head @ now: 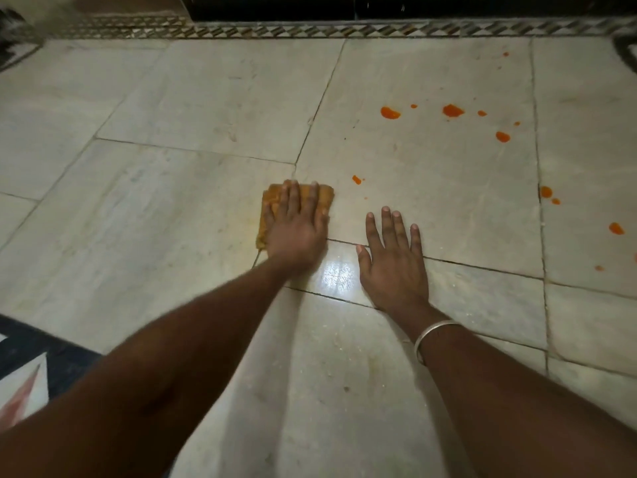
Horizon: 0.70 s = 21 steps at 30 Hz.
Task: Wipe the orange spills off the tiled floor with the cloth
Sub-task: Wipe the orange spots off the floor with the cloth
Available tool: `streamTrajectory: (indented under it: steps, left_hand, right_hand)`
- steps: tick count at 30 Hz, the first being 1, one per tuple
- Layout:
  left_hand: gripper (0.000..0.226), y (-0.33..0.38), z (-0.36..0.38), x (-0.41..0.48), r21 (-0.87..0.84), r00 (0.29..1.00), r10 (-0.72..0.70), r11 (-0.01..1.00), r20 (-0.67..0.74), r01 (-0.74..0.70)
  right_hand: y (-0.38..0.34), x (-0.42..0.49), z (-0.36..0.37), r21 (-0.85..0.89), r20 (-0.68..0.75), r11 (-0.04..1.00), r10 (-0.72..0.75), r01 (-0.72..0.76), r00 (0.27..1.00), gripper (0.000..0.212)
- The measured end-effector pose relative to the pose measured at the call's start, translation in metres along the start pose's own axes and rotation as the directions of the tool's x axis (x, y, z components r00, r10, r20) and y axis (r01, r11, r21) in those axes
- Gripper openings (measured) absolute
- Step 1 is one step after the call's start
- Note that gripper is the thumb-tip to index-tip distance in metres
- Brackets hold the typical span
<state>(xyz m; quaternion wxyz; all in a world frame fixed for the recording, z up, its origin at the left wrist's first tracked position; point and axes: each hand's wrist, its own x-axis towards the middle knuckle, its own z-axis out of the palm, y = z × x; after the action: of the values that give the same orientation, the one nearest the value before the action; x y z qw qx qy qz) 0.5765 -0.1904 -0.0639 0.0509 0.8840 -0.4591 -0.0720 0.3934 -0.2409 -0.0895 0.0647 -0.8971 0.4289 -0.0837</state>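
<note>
The cloth (270, 205), orange-brown and folded into a thick pad, lies flat on the tiled floor (165, 208) directly under your left hand (296, 225). Its far edge shows just beyond your fingertips and its left edge beside your palm. This hand does not grasp it: the fingers are straight and spread, and they press the cloth down onto the tile. The pad seems a little longer in the direction your fingers point than across, though the hand hides much of it. The nearest orange spill (356, 180) is a small drop just to the right of the cloth and slightly ahead of it, not touching it. Further ahead and to the right is a group of bigger drops (453, 110), and well to the right are more drops (546, 192) along a tile joint. So all the remaining work lies to the right and forward of your pressing hand, and I judge the next stroke must go that way. Your right hand (393, 267), with a metal bangle (431, 334) on the wrist, rests flat on the floor with straight fingers and holds nothing. It is nearer to the spills, but the cloth is not under it.
</note>
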Motion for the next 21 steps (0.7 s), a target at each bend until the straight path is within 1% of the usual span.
streamTrajectory:
  steps: [2, 5, 7, 9, 10, 12, 14, 15, 16, 17, 18, 21]
  left_hand:
    - [0.065, -0.025, -0.008, 0.011, -0.012, 0.992, -0.127, 0.992, -0.004, 0.127]
    - [0.066, -0.04, -0.009, -0.014, -0.092, 0.93, -0.367, 0.927, -0.017, 0.364]
    - [0.067, -0.025, -0.002, -0.039, -0.095, 0.905, -0.425, 0.902, -0.031, 0.421]
    - [0.068, 0.001, 0.006, -0.051, -0.061, 0.928, -0.37, 0.928, -0.044, 0.367]
    - [0.068, 0.013, 0.009, -0.052, -0.043, 0.949, -0.312, 0.95, -0.049, 0.31]
    - [0.068, 0.025, 0.012, -0.043, -0.011, 0.987, -0.149, 0.989, -0.053, 0.149]
    - [0.067, 0.019, 0.013, -0.027, 0.022, 0.999, 0.0, 1.0, -0.048, 0.001]
    - [0.066, 0.012, 0.013, -0.016, 0.034, 0.998, 0.049, 0.998, -0.049, -0.048]
    - [0.065, 0.003, 0.012, -0.006, 0.036, 0.997, 0.068, 0.997, -0.047, -0.066]
    - [0.065, -0.006, 0.009, 0.003, 0.027, 0.998, 0.048, 0.999, -0.049, -0.047]
    - [0.066, -0.015, 0.005, 0.01, 0.01, 0.999, -0.006, 1.0, -0.053, 0.007]
    - [0.07, -0.033, -0.004, 0.001, -0.071, 0.971, -0.235, 0.97, -0.029, 0.233]
  right_hand:
    - [0.0, 0.001, -0.001, -0.001, 0.001, 1.0, 0.006, -0.006, 1.0, 0.068]
    - [-0.001, 0.0, -0.001, 0.0, -0.009, 1.0, 0.017, -0.017, 1.0, 0.068]
    - [-0.003, 0.0, 0.0, -0.003, -0.008, 1.0, 0.021, -0.021, 1.0, 0.068]
    - [-0.003, 0.001, 0.0, -0.006, -0.005, 1.0, 0.026, -0.027, 1.0, 0.068]
    - [-0.003, 0.001, -0.001, -0.01, -0.005, 1.0, 0.029, -0.029, 1.0, 0.068]
    - [-0.003, 0.0, 0.0, -0.007, 0.004, 1.0, 0.02, -0.02, 1.0, 0.068]
    - [-0.002, -0.001, -0.001, -0.005, 0.007, 1.0, 0.013, -0.013, 1.0, 0.068]
    - [-0.001, -0.001, -0.001, -0.008, 0.007, 1.0, 0.01, -0.01, 1.0, 0.068]
    - [-0.001, -0.001, -0.001, -0.009, 0.01, 1.0, 0.01, -0.01, 1.0, 0.068]
    - [0.0, -0.001, -0.001, -0.004, 0.014, 1.0, 0.012, -0.012, 1.0, 0.068]
    - [0.0, 0.0, -0.002, 0.006, 0.014, 1.0, 0.014, -0.014, 1.0, 0.069]
    - [-0.001, 0.001, -0.002, 0.025, 0.005, 1.0, 0.015, -0.015, 1.0, 0.07]
